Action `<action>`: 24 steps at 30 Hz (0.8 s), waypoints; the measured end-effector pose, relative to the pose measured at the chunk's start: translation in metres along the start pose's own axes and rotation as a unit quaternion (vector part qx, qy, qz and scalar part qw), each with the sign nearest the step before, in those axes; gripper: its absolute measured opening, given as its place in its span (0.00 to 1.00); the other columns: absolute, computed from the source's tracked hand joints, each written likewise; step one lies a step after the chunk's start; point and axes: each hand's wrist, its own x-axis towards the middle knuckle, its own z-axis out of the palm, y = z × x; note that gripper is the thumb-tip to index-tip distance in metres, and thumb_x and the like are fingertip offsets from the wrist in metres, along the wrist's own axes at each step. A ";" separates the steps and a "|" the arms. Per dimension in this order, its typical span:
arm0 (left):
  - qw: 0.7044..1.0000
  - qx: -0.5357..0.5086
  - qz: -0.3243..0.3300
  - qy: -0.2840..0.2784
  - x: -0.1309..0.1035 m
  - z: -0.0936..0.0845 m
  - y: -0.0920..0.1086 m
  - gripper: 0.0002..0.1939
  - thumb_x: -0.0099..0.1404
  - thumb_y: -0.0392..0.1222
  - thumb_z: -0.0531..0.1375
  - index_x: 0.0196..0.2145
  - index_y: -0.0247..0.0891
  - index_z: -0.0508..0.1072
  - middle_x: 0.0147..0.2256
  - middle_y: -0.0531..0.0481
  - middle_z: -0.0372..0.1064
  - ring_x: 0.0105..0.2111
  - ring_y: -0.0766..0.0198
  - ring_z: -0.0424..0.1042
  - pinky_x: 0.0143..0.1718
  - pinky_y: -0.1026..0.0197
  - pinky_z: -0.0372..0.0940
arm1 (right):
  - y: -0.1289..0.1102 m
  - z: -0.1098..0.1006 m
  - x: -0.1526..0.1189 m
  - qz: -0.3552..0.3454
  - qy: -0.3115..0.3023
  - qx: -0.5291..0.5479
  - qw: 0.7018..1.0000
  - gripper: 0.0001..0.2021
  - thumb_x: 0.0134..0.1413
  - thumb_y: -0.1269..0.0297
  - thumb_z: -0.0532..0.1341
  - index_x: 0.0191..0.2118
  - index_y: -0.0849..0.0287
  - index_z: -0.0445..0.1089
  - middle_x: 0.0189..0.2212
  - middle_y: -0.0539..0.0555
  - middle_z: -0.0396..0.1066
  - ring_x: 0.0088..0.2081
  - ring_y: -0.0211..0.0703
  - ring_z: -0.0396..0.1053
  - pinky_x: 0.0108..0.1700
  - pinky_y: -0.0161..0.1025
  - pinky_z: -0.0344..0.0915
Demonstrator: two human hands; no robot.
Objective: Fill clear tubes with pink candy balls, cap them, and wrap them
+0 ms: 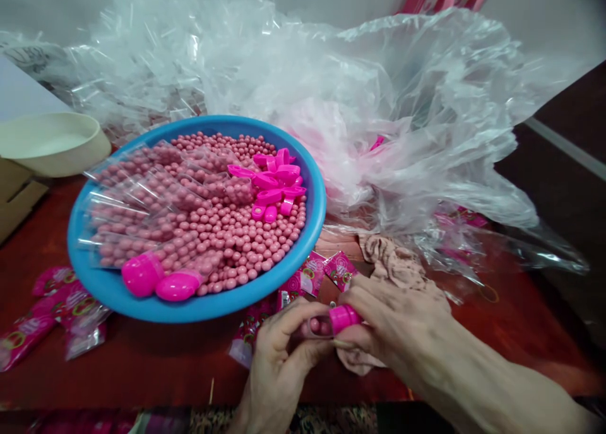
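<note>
My left hand [286,346] is closed around a clear plastic tube [319,327] with pink candy balls inside. At the tube's right end, the fingers of my right hand [379,320] grip a bright pink cap [344,319]; it sits at the tube's mouth, and I cannot tell how firmly. Beyond my hands stands a blue basin [199,313] of loose pink balls [246,238]. Several ball-filled clear tubes [137,200] lie in it on the left, two with pink caps [142,274] at the near end. A heap of pink plastic pieces [274,185] rests at its right.
Printed pink packets [71,308] lie left of the basin, others [310,273] near my hands. A beige cloth [398,263] is beside my right hand. Clear plastic bags [416,106] and empty tubes [165,49] pile up behind. A white bowl [52,140] stands far left.
</note>
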 end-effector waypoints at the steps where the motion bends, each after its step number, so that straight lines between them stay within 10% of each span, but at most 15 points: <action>1: 1.000 0.024 0.015 0.006 -0.002 0.000 -0.003 0.11 0.56 0.31 0.64 0.36 0.44 0.78 0.28 0.58 0.72 0.29 0.70 0.69 0.31 0.72 0.63 | -0.001 0.006 0.000 -0.017 0.001 -0.064 0.998 0.21 0.66 0.57 0.42 0.28 0.56 0.65 0.22 0.52 0.66 0.22 0.39 0.64 0.21 0.36 0.60; 9: 0.974 0.188 0.128 0.014 -0.014 -0.006 -0.028 0.21 0.58 0.26 0.58 0.46 0.46 0.72 0.42 0.53 0.75 0.43 0.63 0.72 0.46 0.67 0.64 | -0.008 0.014 -0.029 -0.062 -0.032 -0.188 0.980 0.20 0.58 0.76 0.41 0.45 0.58 0.66 0.35 0.60 0.71 0.36 0.48 0.70 0.31 0.42 0.66; 16: 0.952 0.252 0.168 -0.043 -0.007 -0.001 -0.016 0.11 0.61 0.28 0.56 0.40 0.37 0.70 0.31 0.50 0.73 0.34 0.62 0.74 0.36 0.66 0.67 | -0.010 0.021 -0.022 -0.049 -0.084 -0.183 0.978 0.09 0.62 0.66 0.51 0.38 0.62 0.67 0.28 0.53 0.67 0.27 0.38 0.66 0.26 0.36 0.65; 24: 0.900 0.377 0.202 -0.088 -0.016 0.000 -0.018 0.14 0.61 0.27 0.47 0.41 0.33 0.67 0.31 0.43 0.70 0.31 0.55 0.71 0.34 0.56 0.67 | 0.003 0.027 -0.038 -0.023 -0.083 -0.102 0.991 0.14 0.61 0.60 0.57 0.50 0.58 0.65 0.49 0.57 0.66 0.44 0.44 0.68 0.44 0.47 0.68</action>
